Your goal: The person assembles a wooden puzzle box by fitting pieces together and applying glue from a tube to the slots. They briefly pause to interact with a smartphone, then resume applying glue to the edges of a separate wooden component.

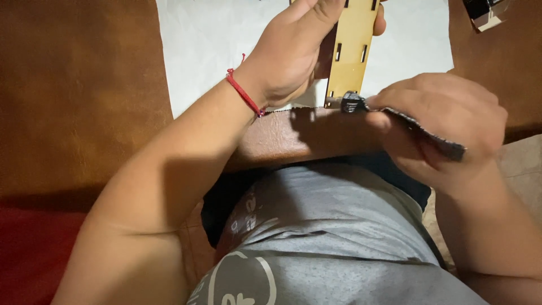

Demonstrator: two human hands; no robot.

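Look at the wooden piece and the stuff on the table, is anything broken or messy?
Nothing looks broken or spilled. The left hand holds a flat wooden piece with neat slots upright on the brown table. The right hand presses a dark strip of sandpaper against its lower end. The white sheet underneath lies flat.

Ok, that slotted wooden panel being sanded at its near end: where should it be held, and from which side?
Grip the wooden panel across its long edges, well up from the near end, coming from the left, as the left hand does now. The panel is thin and flat, so its edges give purchase, and the right hand needs the near end free for its sandpaper strip.
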